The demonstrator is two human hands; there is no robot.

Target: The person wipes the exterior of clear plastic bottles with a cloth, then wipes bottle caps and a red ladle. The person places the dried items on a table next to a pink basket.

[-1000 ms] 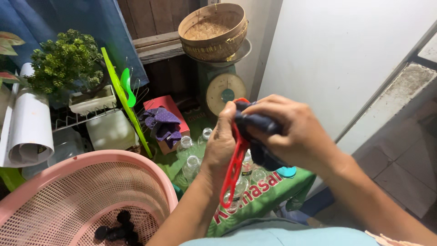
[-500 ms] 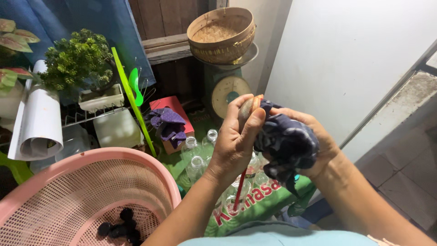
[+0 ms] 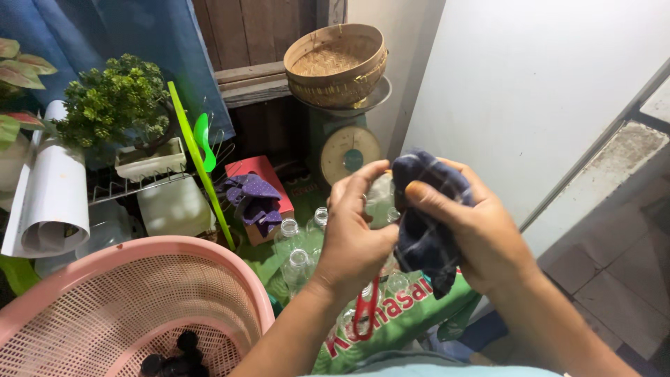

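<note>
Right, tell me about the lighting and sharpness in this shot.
Head view: even, soft light with no harsh glare; the white wall is brightest, the corner under the scale dim. The hands, left and right, and the dark cloth look slightly soft.

Below my hands lies a green plastic sack [image 3: 412, 314], rumpled, with large red-and-white lettering printed across its face; clear bottles stand on and beside it, and my forearms cover part of its print. Further back, against the dark wooden wall, sits a red cardboard box [image 3: 257, 169], rectangular, with purple cloth spilling over its open top. Behind the sack, a green weighing scale shows a round cream dial face [image 3: 350, 153] under a woven bamboo basket.
</note>
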